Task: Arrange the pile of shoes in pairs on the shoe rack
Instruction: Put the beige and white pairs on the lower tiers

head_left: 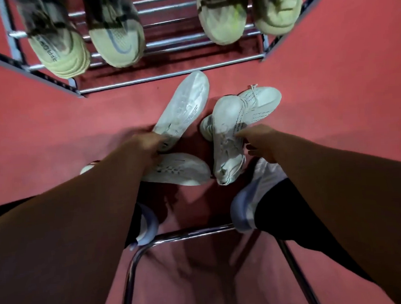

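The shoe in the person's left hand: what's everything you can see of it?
The white sneaker is turned so its pale sole faces the camera, showing faint tread and small dark print. Its toe points toward the shoe rack. The left hand grips its heel end. Below it another white shoe lies on the red floor; whether they touch is unclear.

Indoors. Floor (52, 128) red, matte, carpet-like, running to every edge of the view. Low metal rack (171, 76) of chrome rails stands on it, with grey perforated side frames. Yellowish shoes (115, 39) sit on the upper rails, toes toward the camera, in twos. Pale shoes (183, 110) lie loose on the floor just in front of the rack. Chrome tube chair frame (188, 233) is nearest the camera. Reads as a shoe-storage corner of a room, perhaps a home hallway. The kind of building cannot be told.
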